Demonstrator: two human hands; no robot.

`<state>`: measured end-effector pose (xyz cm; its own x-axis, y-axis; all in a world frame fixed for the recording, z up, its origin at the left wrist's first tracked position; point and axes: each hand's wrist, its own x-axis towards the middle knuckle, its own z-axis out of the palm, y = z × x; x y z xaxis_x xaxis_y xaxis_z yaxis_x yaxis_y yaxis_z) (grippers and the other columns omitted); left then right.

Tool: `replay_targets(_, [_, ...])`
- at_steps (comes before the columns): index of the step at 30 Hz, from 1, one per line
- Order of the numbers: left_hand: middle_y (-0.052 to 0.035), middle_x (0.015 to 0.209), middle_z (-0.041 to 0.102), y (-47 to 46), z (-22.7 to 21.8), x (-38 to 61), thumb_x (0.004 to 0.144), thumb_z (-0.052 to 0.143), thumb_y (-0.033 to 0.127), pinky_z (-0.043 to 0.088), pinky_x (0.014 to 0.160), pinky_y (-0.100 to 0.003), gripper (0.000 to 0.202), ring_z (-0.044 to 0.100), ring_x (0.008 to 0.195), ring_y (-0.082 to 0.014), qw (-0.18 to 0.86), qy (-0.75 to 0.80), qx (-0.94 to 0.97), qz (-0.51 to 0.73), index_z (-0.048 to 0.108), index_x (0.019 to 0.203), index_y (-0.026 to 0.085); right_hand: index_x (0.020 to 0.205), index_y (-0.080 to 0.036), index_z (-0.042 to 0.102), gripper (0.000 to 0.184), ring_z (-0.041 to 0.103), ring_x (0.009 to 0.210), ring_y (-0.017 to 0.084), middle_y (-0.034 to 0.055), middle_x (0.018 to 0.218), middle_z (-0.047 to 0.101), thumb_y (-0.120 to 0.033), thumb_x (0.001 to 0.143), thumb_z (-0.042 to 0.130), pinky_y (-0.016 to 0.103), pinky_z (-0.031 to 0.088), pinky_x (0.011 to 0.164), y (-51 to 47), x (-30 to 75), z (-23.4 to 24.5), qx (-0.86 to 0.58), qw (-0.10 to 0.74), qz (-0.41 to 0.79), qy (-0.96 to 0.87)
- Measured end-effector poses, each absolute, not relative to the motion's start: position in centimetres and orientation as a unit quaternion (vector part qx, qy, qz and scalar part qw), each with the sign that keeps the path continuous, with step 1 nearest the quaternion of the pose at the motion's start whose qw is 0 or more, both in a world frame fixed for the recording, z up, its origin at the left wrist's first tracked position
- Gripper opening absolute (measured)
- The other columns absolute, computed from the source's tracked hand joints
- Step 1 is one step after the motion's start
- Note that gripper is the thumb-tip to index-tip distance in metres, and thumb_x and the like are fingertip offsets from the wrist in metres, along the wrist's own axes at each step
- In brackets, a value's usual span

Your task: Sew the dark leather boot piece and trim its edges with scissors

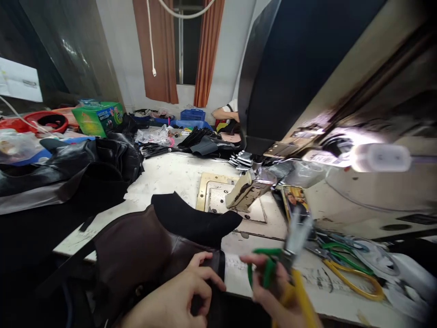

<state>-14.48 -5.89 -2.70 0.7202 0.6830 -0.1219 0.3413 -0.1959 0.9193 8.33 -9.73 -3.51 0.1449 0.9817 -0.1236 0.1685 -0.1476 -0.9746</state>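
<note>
My left hand (184,291) grips the near edge of a brown leather piece (133,250), fingers curled over it; the underside of the hold is hidden. A black lining (191,221) shows along the leather's far edge. To the right, my right hand (273,296) holds scissors (295,239) with one green and one yellow handle, fingers around the handles. The blades point up and away, smeared by motion. They stand apart from the leather, in front of the sewing machine's post (241,193) and its metal bed plate (203,193).
Black leather pieces (85,155) are heaped at left. The sewing machine head (290,68) overhangs the upper right, with a lit lamp (380,157). A phone (296,200) and more scissors (355,278) lie at right. Across the table is another person's arm (225,114).
</note>
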Motion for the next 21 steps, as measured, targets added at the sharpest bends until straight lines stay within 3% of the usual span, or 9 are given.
replay_targets(1, [0.0011, 0.119, 0.067, -6.1, -2.8, -14.4, 0.057, 0.057, -0.001, 0.025, 0.117, -0.045, 0.022, 0.035, 0.14, -0.0296, 0.52, 0.329, 0.772, 0.159, 0.049, 0.06, 0.02, 0.104, -0.025, 0.067, 0.042, 0.058, 0.068, 0.024, 0.0049, 0.072, 0.059, -0.05, 0.07, 0.073, 0.037, 0.048, 0.063, -8.0, 7.1, -2.4, -0.6, 0.416, 0.396, -0.557])
replay_targets(2, [-0.0008, 0.121, 0.065, -6.2, -3.1, -14.2, 0.06, 0.061, 0.003, 0.029, 0.115, -0.042, 0.021, 0.04, 0.136, -0.0292, 0.501, 0.327, 0.784, 0.166, 0.057, 0.069, 0.022, 0.108, -0.023, 0.063, 0.039, 0.059, 0.074, 0.023, 0.007, 0.084, 0.063, -0.043, 0.075, 0.07, 0.036, 0.048, 0.066, -6.2, 5.5, -1.2, -0.576, 0.381, 0.361, -0.627])
replay_targets(4, [-0.0062, 0.131, 0.058, -6.7, -4.7, -13.7, 0.066, 0.067, 0.016, 0.041, 0.108, -0.038, 0.035, 0.048, 0.128, -0.0293, 0.455, 0.354, 0.791, 0.206, 0.063, 0.1, 0.023, 0.103, -0.019, 0.057, 0.025, 0.059, 0.078, 0.023, 0.0087, 0.092, 0.064, -0.026, 0.079, 0.062, 0.034, 0.046, 0.066, -2.1, 1.6, 0.8, -0.511, 0.261, 0.294, -0.764])
replay_targets(6, [-0.0125, 0.134, 0.054, -7.1, -7.1, -12.8, 0.069, 0.07, 0.025, 0.048, 0.101, -0.039, 0.064, 0.053, 0.124, -0.0319, 0.398, 0.413, 0.785, 0.234, 0.051, 0.13, 0.022, 0.111, -0.016, 0.05, 0.036, 0.06, 0.091, 0.026, 0.0134, 0.106, 0.063, -0.016, 0.076, 0.059, 0.034, 0.046, 0.071, 2.1, -3.0, 2.1, -0.416, 0.159, 0.246, -0.861])
replay_targets(8, [-0.0187, 0.141, 0.048, -7.5, -9.6, -11.7, 0.069, 0.074, 0.033, 0.046, 0.103, -0.046, 0.084, 0.047, 0.13, -0.0389, 0.328, 0.475, 0.778, 0.25, 0.037, 0.143, 0.018, 0.105, -0.017, 0.05, 0.034, 0.06, 0.092, 0.026, 0.0127, 0.108, 0.063, -0.02, 0.074, 0.063, 0.031, 0.046, 0.07, 5.7, -7.5, 2.5, -0.348, 0.104, 0.246, -0.899])
replay_targets(11, [-0.0215, 0.144, 0.045, -7.8, -12.7, -10.1, 0.072, 0.071, 0.036, 0.047, 0.1, -0.054, 0.081, 0.048, 0.128, -0.0447, 0.241, 0.518, 0.776, 0.265, 0.037, 0.143, 0.018, 0.091, -0.021, 0.048, 0.025, 0.06, 0.078, 0.02, 0.0037, 0.088, 0.063, -0.02, 0.075, 0.067, 0.024, 0.045, 0.06, 8.9, -12.7, 2.0, -0.265, 0.004, 0.26, -0.929])
replay_targets(15, [-0.0327, 0.147, 0.036, -7.7, -14.7, -9.5, 0.07, 0.072, 0.032, 0.051, 0.094, -0.051, 0.082, 0.053, 0.123, -0.0471, 0.196, 0.557, 0.764, 0.259, 0.037, 0.141, 0.007, 0.074, -0.024, 0.039, 0.028, 0.056, 0.066, 0.015, -0.0033, 0.071, 0.053, -0.019, 0.075, 0.067, 0.021, 0.042, 0.053, 9.8, -15.3, 0.9, -0.198, -0.078, 0.272, -0.939])
replay_targets(18, [-0.0322, 0.149, 0.033, -7.5, -14.8, -10.2, 0.066, 0.074, 0.026, 0.05, 0.095, -0.051, 0.089, 0.051, 0.126, -0.046, 0.141, 0.564, 0.778, 0.24, 0.034, 0.144, 0.01, 0.076, -0.024, 0.04, 0.025, 0.059, 0.07, 0.016, -0.0014, 0.077, 0.058, -0.022, 0.076, 0.065, 0.022, 0.043, 0.055, 10.3, -14.3, 0.9, -0.204, -0.082, 0.263, -0.939])
replay_targets(21, [-0.0253, 0.145, 0.044, -7.5, -13.5, -11.9, 0.065, 0.075, 0.022, 0.05, 0.097, -0.048, 0.092, 0.054, 0.124, -0.0417, 0.094, 0.553, 0.798, 0.222, 0.033, 0.147, 0.017, 0.086, -0.022, 0.044, 0.023, 0.062, 0.082, 0.025, 0.0076, 0.092, 0.065, -0.021, 0.073, 0.063, 0.029, 0.045, 0.061, 11.1, -11.9, 2.0, -0.278, -0.056, 0.23, -0.931])
